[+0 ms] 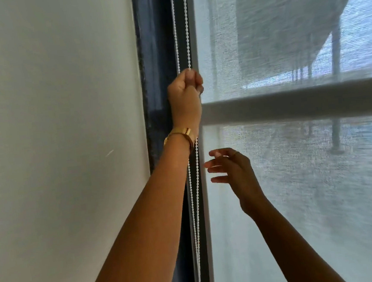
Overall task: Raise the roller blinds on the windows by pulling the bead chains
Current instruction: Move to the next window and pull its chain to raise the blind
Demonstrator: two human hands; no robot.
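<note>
A white bead chain (186, 28) hangs as a double strand along the dark window frame (157, 53), just left of a sheer grey roller blind (296, 176) that covers the window. My left hand (185, 91), with a gold bracelet on the wrist, is raised and closed in a fist on the chain's right strand. The other strand runs behind that hand. Lower down, my right hand (232, 170) hovers with fingers spread, fingertips close to the chain but apart from it, holding nothing.
A plain white wall (57, 141) fills the left side. Through the blind a horizontal window bar (301, 103) and blurred outdoor structures show. The chain's lower loop (197, 241) runs down past my left forearm and out of view.
</note>
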